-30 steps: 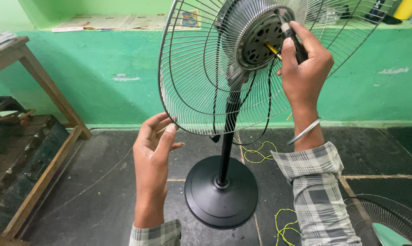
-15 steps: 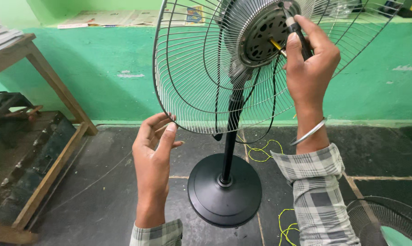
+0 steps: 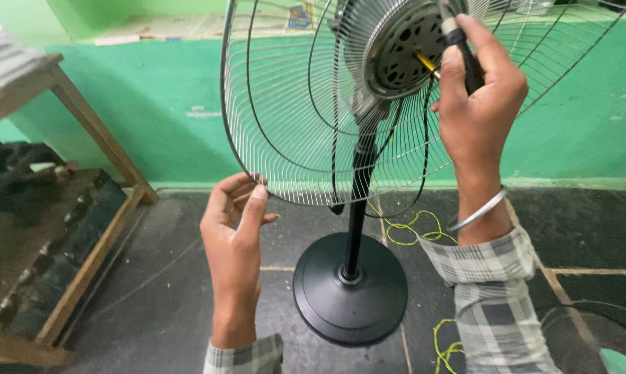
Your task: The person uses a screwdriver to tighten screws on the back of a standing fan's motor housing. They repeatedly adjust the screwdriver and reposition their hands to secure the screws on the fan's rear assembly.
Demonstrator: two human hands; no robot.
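Green wall (image 3: 153, 118) fills the background, with dark floor (image 3: 160, 291) below it, and a wooden rack (image 3: 84, 201) stands at my left. From that floor rises the pedestal fan: round black base (image 3: 349, 289), black pole (image 3: 358, 208), and up top the wire rear guard (image 3: 285, 125) with the motor housing (image 3: 403, 45) at its centre. A second wire guard (image 3: 593, 336) lies at the lower right, and loose yellow wire (image 3: 410, 228) trails behind the base. My left hand (image 3: 235, 242) pinches the bottom rim of the rear guard between thumb and fingers, a light grip closed only on the wire ring. My right hand (image 3: 480, 104) is wrapped fully around a black-handled screwdriver (image 3: 458, 41), whose yellow shaft points into the motor face; I cannot tell whether the tip is seated in a screw. The risk I see is the tip slipping off under pressure, since the guard is steadied only by a fingertip pinch and could swing away. The tall fan might also rock on its base if I push sideways, and a slip could drive the tool through the wires or scrape my knuckles. The metal bangle (image 3: 478, 211) on my right wrist could snag on a wire.
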